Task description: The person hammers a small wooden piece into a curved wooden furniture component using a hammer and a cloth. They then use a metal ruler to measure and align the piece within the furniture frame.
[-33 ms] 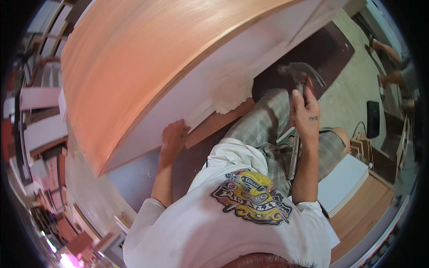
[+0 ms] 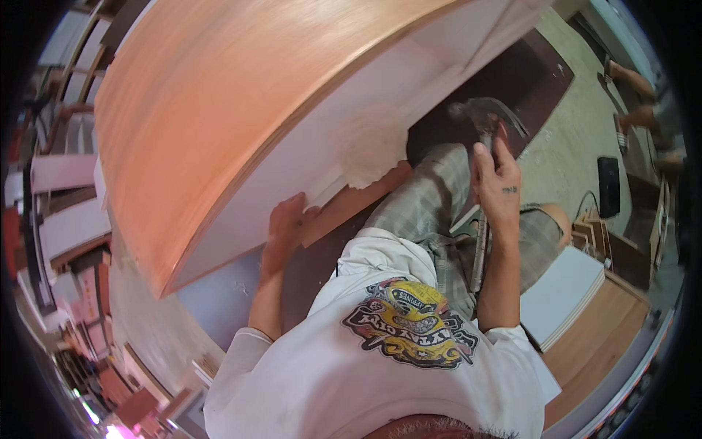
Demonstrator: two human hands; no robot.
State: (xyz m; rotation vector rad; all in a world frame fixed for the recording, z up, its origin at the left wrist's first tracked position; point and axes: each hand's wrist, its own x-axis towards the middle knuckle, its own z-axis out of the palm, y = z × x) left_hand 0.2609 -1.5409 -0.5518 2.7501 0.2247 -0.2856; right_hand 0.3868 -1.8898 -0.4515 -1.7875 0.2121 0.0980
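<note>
A claw hammer [image 2: 484, 110] is raised in my right hand [image 2: 501, 183], its head up and its handle running down along my forearm. My left hand [image 2: 284, 223] is closed at the near end of a narrow white strip [image 2: 327, 189] along the lower edge of a large wooden piece. That piece has a curved, orange-brown wood face [image 2: 241, 95] and a pale underside [image 2: 292, 164]. Beside the strip lies a reddish-brown board [image 2: 358, 205]. A pale, ragged-edged patch [image 2: 371, 146] hides part of the strip. My left fingertips are partly hidden.
A dark brown panel [image 2: 504, 88] lies on the floor beneath the piece. White boards [image 2: 563, 293] are stacked at my right. Another person's legs [image 2: 640, 117] are at the far right, near a black flat object [image 2: 608, 186]. Panels and scraps [image 2: 69, 219] crowd the left.
The view has shifted slightly. Both hands keep nearly the same places, with the hammer still raised in my right hand.
</note>
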